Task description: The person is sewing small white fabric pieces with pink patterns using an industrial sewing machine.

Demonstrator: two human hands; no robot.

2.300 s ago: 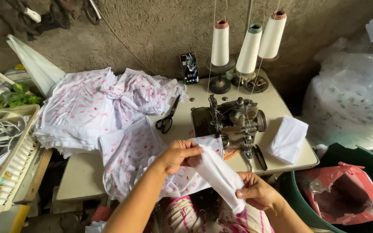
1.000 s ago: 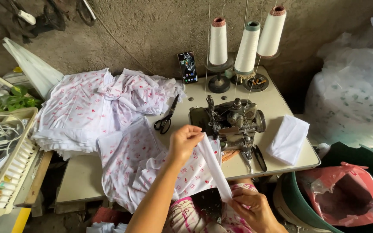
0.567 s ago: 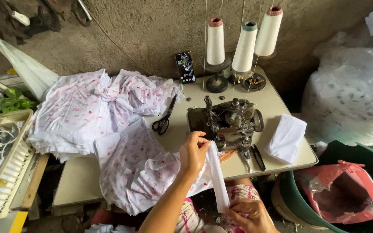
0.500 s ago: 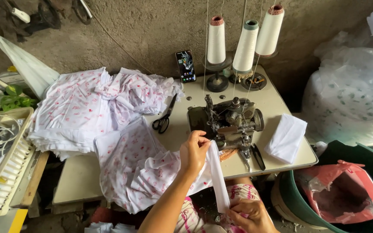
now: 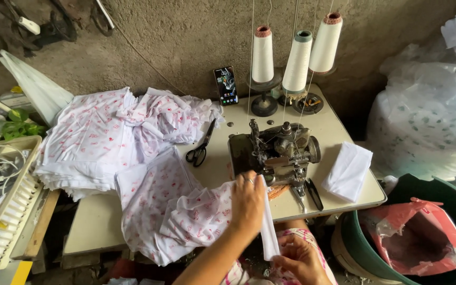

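— Strip (image 5: 268, 227): where is it, and who has hold of it?
— White strip of cloth, hanging at the near edge of the surface (image 5: 96, 232), just in front of the sewing machine (image 5: 278, 153). Left hand (image 5: 248, 203) has its grip closed on the top end, fingers wrapped over, with a ring on one finger. Right hand (image 5: 302, 258) has its grip pinched shut on the bottom end, low over the person's lap.
— Is the strip taut?
— Nearly straight between the two hands, running downward and slightly to the right.
— What lies beside the left hand?
— Printed fabric (image 5: 180, 211), white with small red marks, touching the hand and spilling over the near edge. Further left is a pile (image 5: 106, 142) of the same cloth, rumpled on top.
— And past that?
— Scissors (image 5: 200, 145) lie between the pile and the machine. A folded white cloth (image 5: 348, 170) sits at the right end. At the back stand three thread cones (image 5: 296, 60) and a phone (image 5: 226, 85) propped against the wall.
— Off the surface?
— A green tub (image 5: 439, 195) at the right holds a red bag (image 5: 415, 240); a white rack (image 5: 11, 211) stands at the left.
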